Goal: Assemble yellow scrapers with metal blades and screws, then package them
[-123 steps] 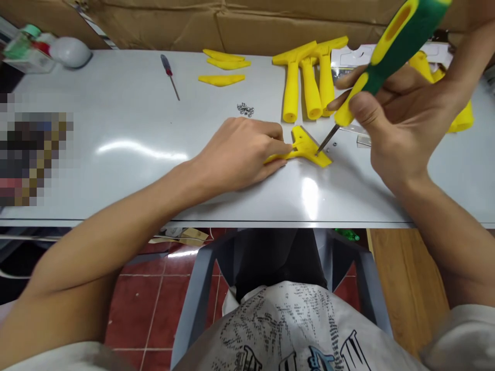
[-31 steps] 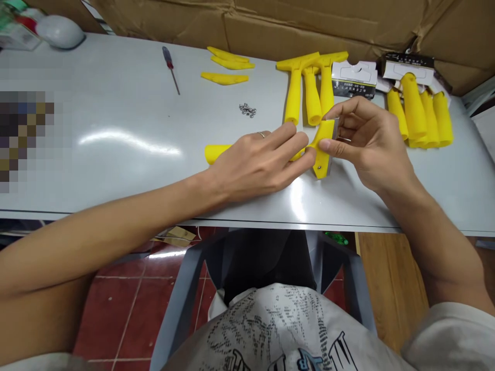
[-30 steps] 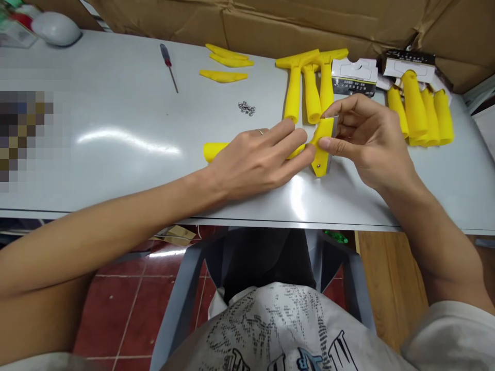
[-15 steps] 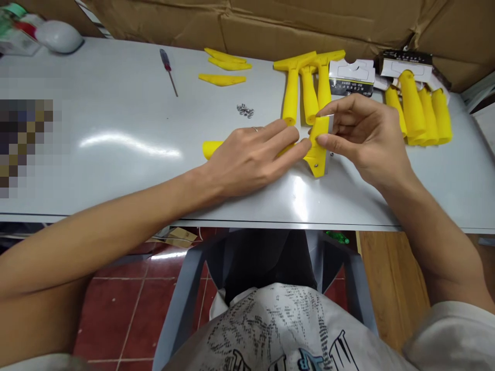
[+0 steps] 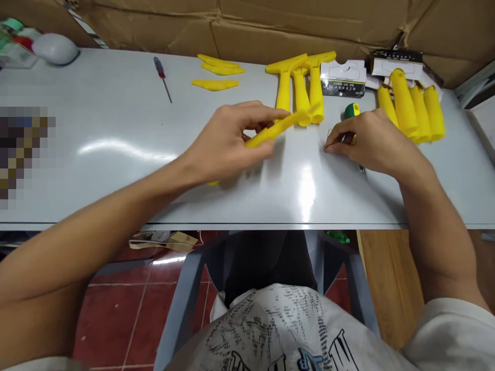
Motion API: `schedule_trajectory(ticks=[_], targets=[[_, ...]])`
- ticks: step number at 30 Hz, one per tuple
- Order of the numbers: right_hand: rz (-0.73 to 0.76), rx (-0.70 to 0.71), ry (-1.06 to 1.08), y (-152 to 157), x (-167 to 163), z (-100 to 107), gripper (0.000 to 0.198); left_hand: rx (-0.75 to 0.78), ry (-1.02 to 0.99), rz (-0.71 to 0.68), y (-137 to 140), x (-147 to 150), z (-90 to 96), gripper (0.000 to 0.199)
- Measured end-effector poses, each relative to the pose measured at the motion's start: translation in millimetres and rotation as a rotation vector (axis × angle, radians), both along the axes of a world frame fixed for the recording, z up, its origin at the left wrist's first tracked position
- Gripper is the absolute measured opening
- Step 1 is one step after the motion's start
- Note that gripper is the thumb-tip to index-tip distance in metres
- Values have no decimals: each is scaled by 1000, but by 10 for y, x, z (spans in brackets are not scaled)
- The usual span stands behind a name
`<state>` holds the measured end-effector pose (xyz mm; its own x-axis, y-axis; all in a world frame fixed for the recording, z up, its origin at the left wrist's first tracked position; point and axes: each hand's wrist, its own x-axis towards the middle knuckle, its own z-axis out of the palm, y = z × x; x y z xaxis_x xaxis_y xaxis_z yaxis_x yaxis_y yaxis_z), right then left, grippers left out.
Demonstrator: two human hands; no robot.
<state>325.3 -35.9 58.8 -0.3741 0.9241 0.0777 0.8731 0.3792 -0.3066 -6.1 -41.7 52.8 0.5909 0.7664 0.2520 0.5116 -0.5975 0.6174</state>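
Observation:
My left hand (image 5: 235, 144) is closed around the handle of a yellow scraper (image 5: 273, 133), which is raised off the table with its head pointing right and seen edge-on. Part of the handle is hidden by the hand. To the right, my right hand (image 5: 371, 141) is down at the tabletop, thumb and fingertips pinched together. Whatever is between those fingertips is too small to make out. A green and yellow handle (image 5: 351, 110) lies partly under the right hand, and a metal tip shows below the hand.
Several yellow scraper bodies (image 5: 284, 93) lie behind the hands, with more yellow handles (image 5: 404, 105) at the right beside printed cards (image 5: 343, 80). Yellow strips (image 5: 215, 85) and a screwdriver (image 5: 162, 77) lie at the back left. Cardboard (image 5: 270, 31) lines the table's rear.
My left hand has lifted and tilted the scraper, turning its head edge-on. My right hand has let go of the scraper head and moved down to the tabletop, now pinching there.

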Motion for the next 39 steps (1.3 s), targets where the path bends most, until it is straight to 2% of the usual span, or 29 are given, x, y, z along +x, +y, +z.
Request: schedule_trajectory(ticks=[2, 4, 6, 8, 11, 16, 20, 24, 28, 33, 39], targets=[[26, 27, -15, -12, -21, -20, 22, -252, -139, -29, 30, 0, 63, 38], [44, 16, 1, -28, -46, -32, 18, -447, -287, -69, 70, 6, 85, 26], [42, -40, 21, -37, -64, -45, 17, -584, -382, -97, 115, 8, 67, 18], [41, -72, 36, -38, -84, -59, 24, -662, -395, -99, 151, 3, 28, 16], [64, 40, 144, -51, -149, -75, 25, -625, -365, -95, 177, -10, -23, 15], [60, 323, 634, -188, -341, -83, 13, -497, -260, -138, 168, -10, -33, 16], [63, 453, 690, -319, -464, -114, 2, -487, -237, -128, 126, 20, -25, 17], [85, 391, 608, -350, -517, -134, 19, -426, -210, -106, 53, 60, -12, 18], [101, 341, 611, -320, -532, -143, 13, -467, -268, -124, -16, 95, 30, 21], [228, 392, 708, -268, -525, -210, 7, -517, -313, -142, -47, 106, 57, 22], [271, 409, 741, -245, -511, -254, 4, -514, -330, -115, -42, 87, 21, 18]])
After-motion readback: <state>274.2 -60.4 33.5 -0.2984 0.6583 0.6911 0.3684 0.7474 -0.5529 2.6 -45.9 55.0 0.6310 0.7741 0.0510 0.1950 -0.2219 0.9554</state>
